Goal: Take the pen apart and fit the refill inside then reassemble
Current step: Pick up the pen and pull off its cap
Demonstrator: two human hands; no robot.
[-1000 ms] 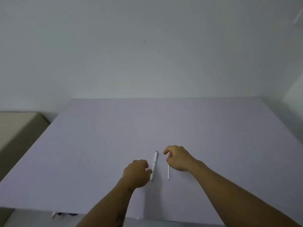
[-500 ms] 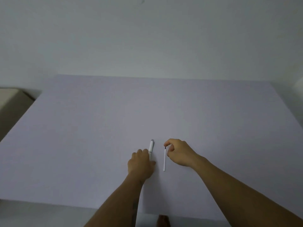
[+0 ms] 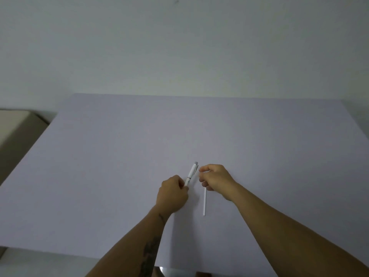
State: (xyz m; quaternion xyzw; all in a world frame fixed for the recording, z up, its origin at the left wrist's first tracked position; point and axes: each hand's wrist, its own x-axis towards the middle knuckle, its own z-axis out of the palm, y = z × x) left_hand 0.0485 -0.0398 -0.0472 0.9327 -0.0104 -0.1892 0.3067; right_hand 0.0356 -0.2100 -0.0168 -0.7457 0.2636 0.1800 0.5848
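Pen (image 3: 192, 173) was gripped at its near end by left hand (image 3: 173, 193), fingers curled tight around it, tip angled far-right. Refill (image 3: 204, 202) lay just right of it on lavender table (image 3: 103, 166). Right hand (image 3: 216, 179) hovered over refill's far end, fingers loosely curled; contact unclear. Beige furniture (image 3: 18, 128) sat far left.

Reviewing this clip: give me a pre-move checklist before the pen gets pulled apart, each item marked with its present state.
1. Left hand grips pen at its lower end: ok.
2. Right hand holds the pen's upper end: not ok, fingers beside it, contact unclear.
3. Refill within reach on the table: ok.
4. Pen still in one piece: ok.
5. Right hand grips the refill: cannot tell.
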